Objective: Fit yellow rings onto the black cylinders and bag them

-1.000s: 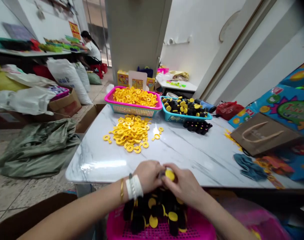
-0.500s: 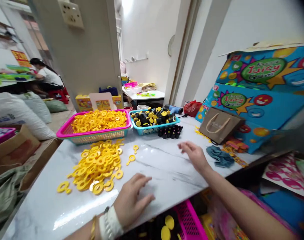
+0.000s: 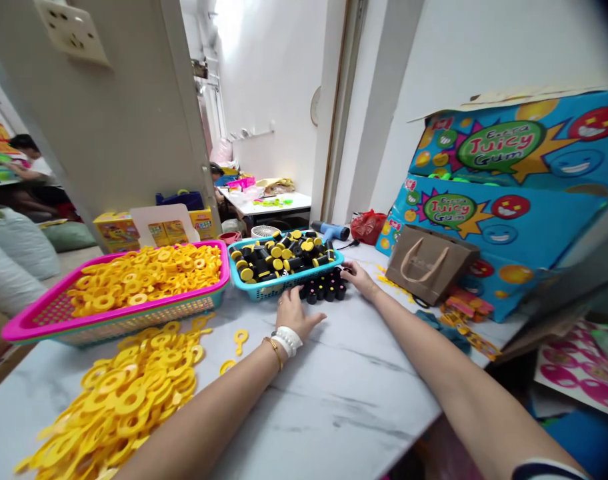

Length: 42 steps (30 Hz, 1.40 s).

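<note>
Several small black cylinders (image 3: 327, 288) stand grouped on the marble-patterned table (image 3: 344, 393), in front of a blue basket (image 3: 264, 288) of black cylinders with yellow ends. My left hand (image 3: 295, 315) is at the group's left side by the basket, thumb spread from the fingers, holding nothing visible. At the group's right end is my right hand (image 3: 361, 281), its fingertips bent against or beside the cylinders; whether they grip one is unclear. A pile of yellow ring-shaped pieces (image 3: 134, 393) lies left of my left forearm, and more fill a pink-rimmed basket (image 3: 39, 319).
A brown paper bag (image 3: 429, 263), a dark teal cloth (image 3: 447, 331) and blue gum boxes (image 3: 529, 220) stand or lie on the right. Behind the blue basket are a blue-grey tool (image 3: 334, 231) and a red plastic bag (image 3: 368, 227). A person (image 3: 34, 167) sits far left.
Both hands have moved forward across the table to the two sides of the small black cylinders. The camera view has shifted, so the baskets appear nearer and further left.
</note>
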{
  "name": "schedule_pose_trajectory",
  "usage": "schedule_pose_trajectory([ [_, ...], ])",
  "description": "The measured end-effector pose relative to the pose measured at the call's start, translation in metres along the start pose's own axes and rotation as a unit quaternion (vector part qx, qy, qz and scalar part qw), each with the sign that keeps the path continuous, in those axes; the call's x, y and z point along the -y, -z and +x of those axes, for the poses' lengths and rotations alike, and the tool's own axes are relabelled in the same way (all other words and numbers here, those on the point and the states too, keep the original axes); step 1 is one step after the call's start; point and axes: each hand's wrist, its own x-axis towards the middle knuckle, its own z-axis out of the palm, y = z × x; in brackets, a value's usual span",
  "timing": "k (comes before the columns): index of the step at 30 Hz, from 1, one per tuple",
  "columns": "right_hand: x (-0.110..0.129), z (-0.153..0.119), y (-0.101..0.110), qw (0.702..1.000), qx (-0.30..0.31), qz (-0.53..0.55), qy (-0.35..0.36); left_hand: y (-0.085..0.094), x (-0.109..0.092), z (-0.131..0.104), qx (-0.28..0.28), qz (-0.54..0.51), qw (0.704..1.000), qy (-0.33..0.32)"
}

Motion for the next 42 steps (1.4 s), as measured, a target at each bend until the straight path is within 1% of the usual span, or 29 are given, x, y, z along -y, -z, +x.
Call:
schedule_pose_trajectory([
  [3,0.002,-0.007,0.002,0.998,0.053,-0.026,0.032,-0.005,-0.002,0.007,0.005,0.007,1.000,0.002],
  [5,0.008,-0.012,0.002,0.995,0.070,-0.048,0.051,-0.009,-0.002,0.009,0.009,0.011,1.000,0.004],
  [11,0.020,-0.014,-0.003,0.989,0.073,-0.105,0.076,-0.014,-0.004,0.012,0.025,0.032,0.999,-0.018],
  [14,0.024,-0.016,-0.005,0.986,0.079,-0.115,0.088,-0.017,-0.008,0.016,0.036,0.048,0.998,-0.007],
  [18,0.030,-0.023,-0.009,0.983,0.095,-0.118,0.102,-0.025,-0.012,0.025,0.030,0.063,0.998,0.003],
  [20,0.034,-0.027,-0.013,0.983,0.096,-0.117,0.104,-0.028,-0.013,0.029,0.023,0.054,0.998,0.008],
  [24,0.038,-0.033,-0.021,0.983,0.094,-0.109,0.110,-0.032,-0.011,0.031,0.012,0.003,1.000,0.016],
  [28,0.041,-0.036,-0.024,0.982,0.097,-0.103,0.123,-0.033,-0.009,0.033,0.010,-0.011,1.000,0.017],
  [32,0.046,-0.040,-0.027,0.981,0.101,-0.097,0.136,-0.032,-0.008,0.033,0.022,-0.015,1.000,-0.003],
  [39,0.054,-0.055,-0.030,0.981,0.116,-0.076,0.134,-0.021,-0.006,0.018,0.043,-0.028,0.998,-0.038],
  [42,0.055,-0.056,-0.032,0.983,0.118,-0.067,0.127,-0.018,-0.005,0.017,0.052,-0.029,0.996,-0.059],
])
